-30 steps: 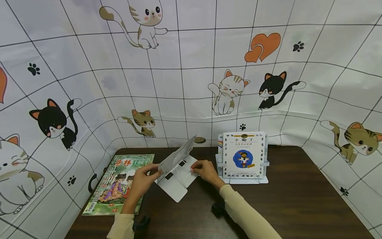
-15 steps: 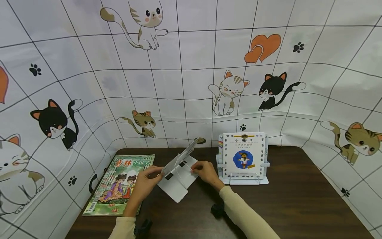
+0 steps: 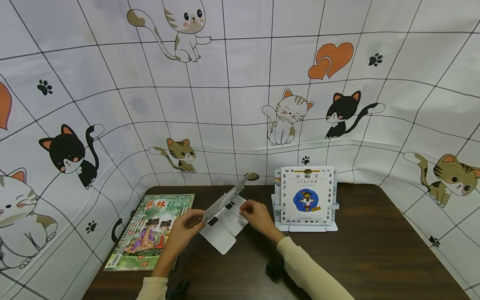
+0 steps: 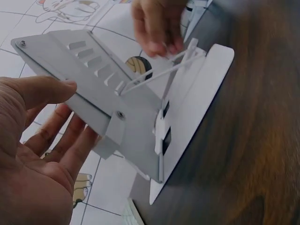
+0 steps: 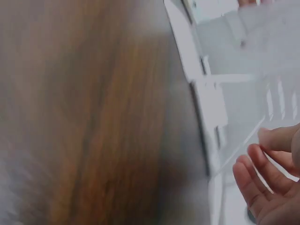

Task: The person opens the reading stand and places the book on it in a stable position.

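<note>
A white folding book stand (image 3: pixel 221 237) is partly unfolded on the table, its base flat and its slotted back plate (image 4: pixel 89 70) tilted up. My left hand (image 3: pixel 185 231) holds the back plate's edge, thumb on one face and fingers behind, as the left wrist view shows. At the far side, my right hand (image 3: pixel 258 216) has thumb and fingertips pinched together at the thin wire prop (image 4: pixel 161 75) between plate and base. The right wrist view is blurred around the right hand (image 5: pixel 276 180), and the exact contact is hard to see.
Left on the dark wooden table (image 3: pixel 375 250) lies a magazine (image 3: pixel 150 237). Right of the hands, a second white stand (image 3: pixel 326 228) holds an upright picture book (image 3: pixel 305 187). A cat-printed cloth (image 3: pixel 243 104) surrounds the table.
Over the last second the back plate has tipped somewhat lower and rightward with my left hand. My right hand has stayed almost in place, its fingers shifting slightly at the stand.
</note>
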